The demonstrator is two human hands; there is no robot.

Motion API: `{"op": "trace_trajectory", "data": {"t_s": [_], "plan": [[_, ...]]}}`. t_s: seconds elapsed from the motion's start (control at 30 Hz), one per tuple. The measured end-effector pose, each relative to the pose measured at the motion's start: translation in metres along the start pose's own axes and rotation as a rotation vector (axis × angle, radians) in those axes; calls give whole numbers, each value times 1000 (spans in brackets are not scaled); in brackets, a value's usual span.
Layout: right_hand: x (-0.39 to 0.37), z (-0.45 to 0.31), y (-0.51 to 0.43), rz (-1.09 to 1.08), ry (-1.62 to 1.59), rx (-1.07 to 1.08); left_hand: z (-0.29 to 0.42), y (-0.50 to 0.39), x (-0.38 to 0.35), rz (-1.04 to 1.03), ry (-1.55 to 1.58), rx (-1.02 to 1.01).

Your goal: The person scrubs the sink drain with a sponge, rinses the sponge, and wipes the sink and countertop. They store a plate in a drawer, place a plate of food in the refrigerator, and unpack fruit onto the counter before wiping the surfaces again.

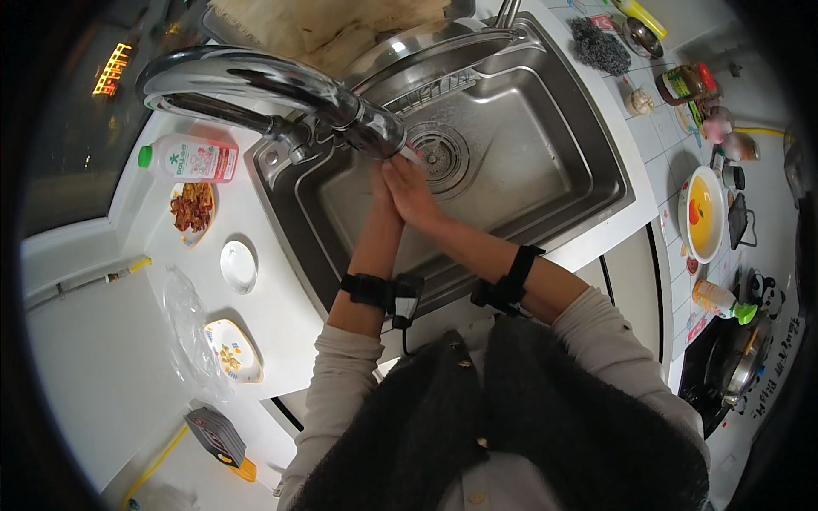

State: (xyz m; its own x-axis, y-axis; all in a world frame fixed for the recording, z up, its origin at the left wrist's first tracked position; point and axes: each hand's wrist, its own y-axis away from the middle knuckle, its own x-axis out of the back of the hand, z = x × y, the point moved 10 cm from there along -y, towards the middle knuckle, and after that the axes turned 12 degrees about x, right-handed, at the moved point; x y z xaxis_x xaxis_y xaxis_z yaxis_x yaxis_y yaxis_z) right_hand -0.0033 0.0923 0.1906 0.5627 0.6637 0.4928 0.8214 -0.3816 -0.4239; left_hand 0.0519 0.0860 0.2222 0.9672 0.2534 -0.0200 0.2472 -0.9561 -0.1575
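My left hand [381,185] and my right hand [412,195] are pressed together over a stainless steel sink [530,185]. The right palm lies against the left hand, and no object shows between them. Right above them is the spout of a chrome faucet [380,131], which hides part of the fingers. A whitish streak shows by the fingertips; I cannot tell if it is running water. Beyond the hands lies the round drain strainer [436,156]. Black straps with small devices circle both forearms.
A large steel vessel [409,54] and wire rack [441,89] occupy the sink's far side. Left counter: a plastic bottle [192,158], plate of reddish-brown food [192,207], white dish [239,267], plate with pale pieces [234,351]. Right: steel wool [599,46], a yellow-bottomed bowl [702,214].
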Motion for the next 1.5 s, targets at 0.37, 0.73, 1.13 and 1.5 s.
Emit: {"op": "trace_trajectory", "data": {"t_s": [0.37, 0.73, 1.13, 1.5], "plan": [[18, 38, 16, 0, -1355, -1039, 50, 52, -74, 652, -1775, -781], [56, 69, 38, 181, -1236, -960, 75, 40, -87, 502, -1833, -649], [32, 62, 20, 163, -931, -942, 65, 51, -74, 845, -1737, -911], [-5, 25, -2, 100, -296, -426, 71, 42, -41, 630, -1941, -579]]}}
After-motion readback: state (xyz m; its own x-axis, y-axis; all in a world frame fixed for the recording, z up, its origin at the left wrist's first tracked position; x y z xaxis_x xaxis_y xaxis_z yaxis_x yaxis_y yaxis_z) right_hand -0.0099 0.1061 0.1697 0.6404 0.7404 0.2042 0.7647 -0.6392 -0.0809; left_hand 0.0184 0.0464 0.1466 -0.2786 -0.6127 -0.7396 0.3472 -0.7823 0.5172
